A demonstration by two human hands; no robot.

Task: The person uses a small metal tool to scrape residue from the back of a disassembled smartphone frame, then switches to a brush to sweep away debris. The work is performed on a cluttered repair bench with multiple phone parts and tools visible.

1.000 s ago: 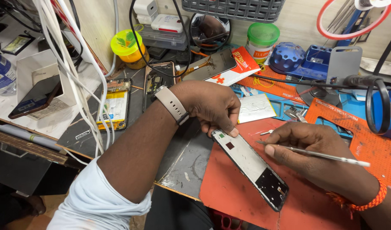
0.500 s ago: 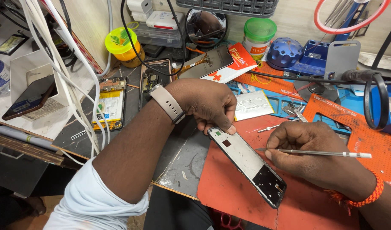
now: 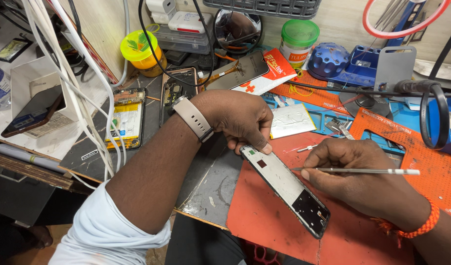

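Note:
My left hand (image 3: 242,118), with a beige watch on the wrist, pinches the top end of a bare phone screen panel (image 3: 284,189) that lies slanted on an orange work mat (image 3: 264,221). My right hand (image 3: 355,176), an orange band on its wrist, grips thin metal tweezers (image 3: 355,171) held level. Their tip points left over the panel's middle edge. Whether the tip touches the panel cannot be told.
An opened phone with a yellow battery (image 3: 126,118) and another phone frame (image 3: 176,91) lie to the left. White cables (image 3: 73,73) hang at left. A green-lidded jar (image 3: 298,41), a blue domed holder (image 3: 328,59), a yellow-lidded cup (image 3: 139,49) and a black magnifier ring (image 3: 434,115) crowd the back.
The view has shifted slightly. My right hand has edged the tweezers left, closer to the panel's edge. My left hand keeps its hold on the panel's top.

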